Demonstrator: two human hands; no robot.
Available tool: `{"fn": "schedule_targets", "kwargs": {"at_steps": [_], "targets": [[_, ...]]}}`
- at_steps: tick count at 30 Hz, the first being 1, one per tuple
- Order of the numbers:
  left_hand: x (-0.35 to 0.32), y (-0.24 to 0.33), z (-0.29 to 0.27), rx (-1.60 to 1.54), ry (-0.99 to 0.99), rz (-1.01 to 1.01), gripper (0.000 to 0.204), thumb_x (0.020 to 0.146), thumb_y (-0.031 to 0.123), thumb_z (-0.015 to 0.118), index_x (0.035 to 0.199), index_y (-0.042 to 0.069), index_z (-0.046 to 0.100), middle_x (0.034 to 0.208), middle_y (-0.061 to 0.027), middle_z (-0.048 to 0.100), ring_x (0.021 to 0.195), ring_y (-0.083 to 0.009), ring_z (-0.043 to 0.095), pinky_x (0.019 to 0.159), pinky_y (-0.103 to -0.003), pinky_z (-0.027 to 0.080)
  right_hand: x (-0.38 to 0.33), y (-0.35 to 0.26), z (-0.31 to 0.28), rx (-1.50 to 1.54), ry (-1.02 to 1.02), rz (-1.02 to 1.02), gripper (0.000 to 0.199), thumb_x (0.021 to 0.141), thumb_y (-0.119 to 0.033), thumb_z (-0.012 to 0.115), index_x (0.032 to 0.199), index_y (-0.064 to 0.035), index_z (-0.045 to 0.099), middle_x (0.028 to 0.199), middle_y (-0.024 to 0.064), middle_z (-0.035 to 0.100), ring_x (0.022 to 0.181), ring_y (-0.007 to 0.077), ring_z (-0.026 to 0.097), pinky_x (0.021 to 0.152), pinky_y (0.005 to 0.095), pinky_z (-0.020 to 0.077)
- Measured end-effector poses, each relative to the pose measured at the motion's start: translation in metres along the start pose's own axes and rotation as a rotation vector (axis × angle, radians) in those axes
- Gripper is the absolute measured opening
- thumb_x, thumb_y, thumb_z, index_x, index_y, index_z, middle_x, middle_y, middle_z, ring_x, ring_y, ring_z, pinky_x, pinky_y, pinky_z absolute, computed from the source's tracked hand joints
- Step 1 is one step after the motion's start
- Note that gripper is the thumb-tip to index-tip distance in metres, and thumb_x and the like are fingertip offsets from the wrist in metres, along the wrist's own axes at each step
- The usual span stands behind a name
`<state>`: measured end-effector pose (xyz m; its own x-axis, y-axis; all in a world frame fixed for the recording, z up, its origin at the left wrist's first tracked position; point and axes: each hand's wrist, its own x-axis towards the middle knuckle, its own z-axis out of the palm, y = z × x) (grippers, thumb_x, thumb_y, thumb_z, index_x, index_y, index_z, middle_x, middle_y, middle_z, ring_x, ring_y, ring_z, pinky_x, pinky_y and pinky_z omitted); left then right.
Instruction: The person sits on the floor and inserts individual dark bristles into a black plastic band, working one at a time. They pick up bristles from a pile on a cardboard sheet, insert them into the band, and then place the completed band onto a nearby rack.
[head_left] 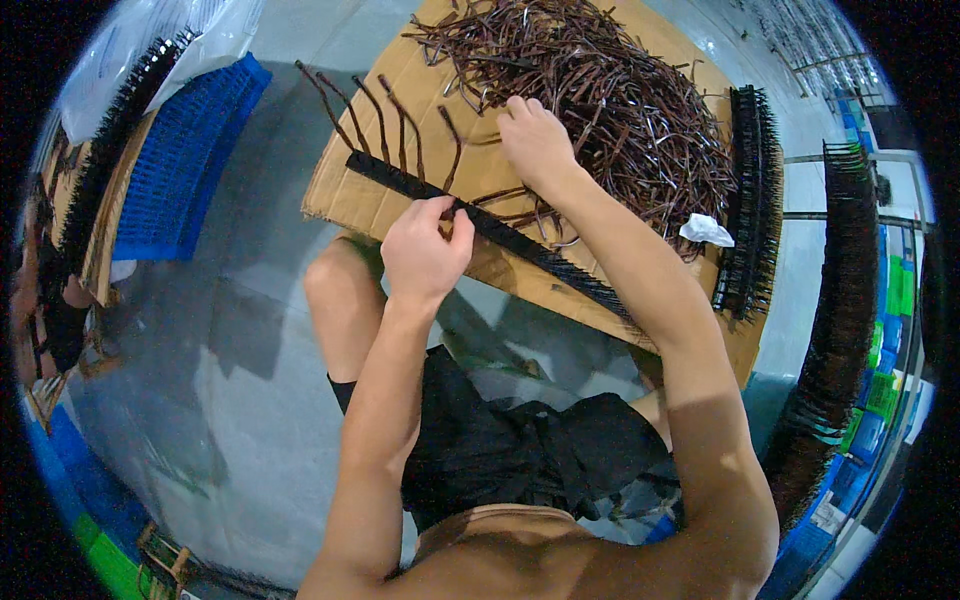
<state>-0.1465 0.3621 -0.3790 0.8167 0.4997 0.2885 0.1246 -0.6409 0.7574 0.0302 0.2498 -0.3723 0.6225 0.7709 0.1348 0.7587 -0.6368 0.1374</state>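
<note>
A long black toothed strip (545, 262) lies slantwise along the near edge of a brown cardboard sheet (340, 190). My left hand (428, 250) is closed at the strip's left part, thumb and forefinger pinching it. Several dark brown twisted strands (404, 125) stick up from the strip's left end, away from me. Beyond the strip, my right hand (537, 145) is at the left border of a big heap of loose brown strands (630, 110). Its fingers are curled, and what they hold, if anything, is hidden. A few loose strands lie between the heap and the strip.
A crumpled white scrap (706, 231) rests on the heap's right side. Black bristly strips (750, 200) lie at the cardboard's right, with a longer dark bristly bundle (838, 300) beyond. A blue slatted basket (185, 160) stands at left. My bare knee (345, 275) is below the cardboard.
</note>
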Motion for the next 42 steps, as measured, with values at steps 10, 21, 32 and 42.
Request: {"fn": "schedule_targets", "kwargs": {"at_steps": [10,21,32,42], "targets": [[0.001,-0.002,0.005,0.111,-0.007,0.173,0.011,0.082,0.016,0.066,0.081,0.006,0.063,0.074,-0.0107,0.061,0.070,-0.0314,0.060,0.063,-0.041,0.046,-0.063,-0.064,-0.040,1.289,0.257,0.448,0.019,0.093,-0.019,0.059,0.097,-0.0001,0.056,0.079,0.0196,0.066,0.072,0.0388,0.065,0.063,0.0412,0.0505],[0.000,-0.002,0.008,0.119,0.003,0.200,0.009,0.082,0.013,0.064,0.080,0.005,0.060,0.073,-0.0114,0.059,0.069,-0.0330,0.058,0.062,-0.043,0.044,-0.070,-0.076,-0.025,1.376,0.341,0.479,0.016,0.093,-0.015,0.059,0.097,0.0002,0.056,0.079,0.0200,0.065,0.073,0.0353,0.066,0.063,0.0382,0.0511],[0.002,-0.006,0.001,0.216,0.003,0.003,0.013,0.083,0.019,0.065,0.079,0.007,0.066,0.078,-0.0109,0.065,0.070,-0.0323,0.062,0.062,-0.041,0.048,-0.048,-0.017,-0.024,0.775,0.135,0.042,0.022,0.087,-0.011,0.058,0.106,-0.0030,0.064,0.096,0.0175,0.066,0.089,0.0361,0.064,0.077,0.0411,0.0514],[0.000,-0.001,0.008,0.056,-0.024,0.097,0.015,0.082,0.019,0.067,0.087,0.005,0.068,0.082,-0.0123,0.065,0.074,-0.0323,0.063,0.065,-0.040,0.050,-0.039,-0.019,-0.038,0.580,-0.298,0.138,0.028,0.081,-0.018,0.060,0.106,-0.0066,0.062,0.091,0.0213,0.068,0.078,0.0352,0.068,0.068,0.0450,0.0551]]}}
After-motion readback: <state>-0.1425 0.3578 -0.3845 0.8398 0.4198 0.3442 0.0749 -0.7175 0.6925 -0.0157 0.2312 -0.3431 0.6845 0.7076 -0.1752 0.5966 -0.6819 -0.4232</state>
